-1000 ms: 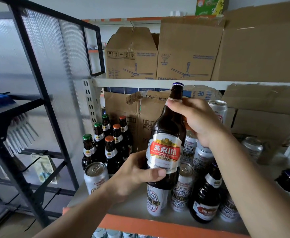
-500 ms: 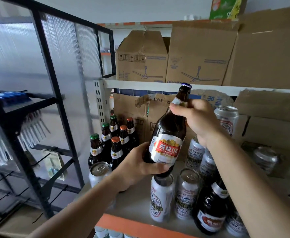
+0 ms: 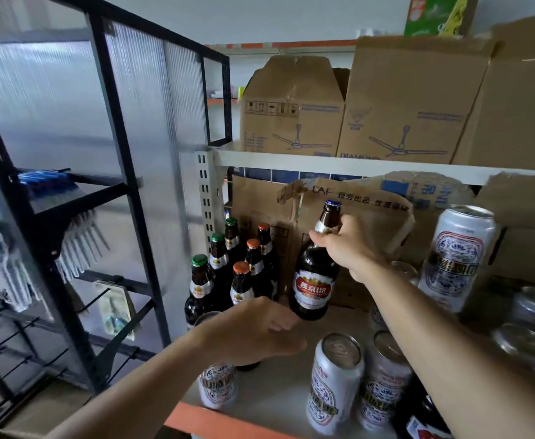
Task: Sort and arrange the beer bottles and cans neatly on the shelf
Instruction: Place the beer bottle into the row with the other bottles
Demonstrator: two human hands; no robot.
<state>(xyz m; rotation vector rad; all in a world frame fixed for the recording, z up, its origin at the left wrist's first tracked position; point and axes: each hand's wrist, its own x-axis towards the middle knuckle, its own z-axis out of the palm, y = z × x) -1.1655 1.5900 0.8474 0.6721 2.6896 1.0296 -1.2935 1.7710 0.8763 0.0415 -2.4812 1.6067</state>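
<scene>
Brown glass, red label: the tall beer bottle (image 3: 315, 270) is gripped round its neck by the right hand (image 3: 348, 248), just beside the two rows of green- and orange-capped small bottles (image 3: 228, 267) lined up at the back left of the shelf (image 3: 271, 391). That bit looks sorted. The white printed cans (image 3: 334, 384) in front are left scattered. The left hand (image 3: 253, 331) is held loose and empty near the base. The long axis is kept near upright, cap up, tipped slightly right. The base is possibly not seated yet.

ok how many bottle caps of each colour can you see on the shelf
green caps: 3
orange caps: 3
blue cap: 1, on the bottle the right hand grips by the neck
total: 7
</scene>
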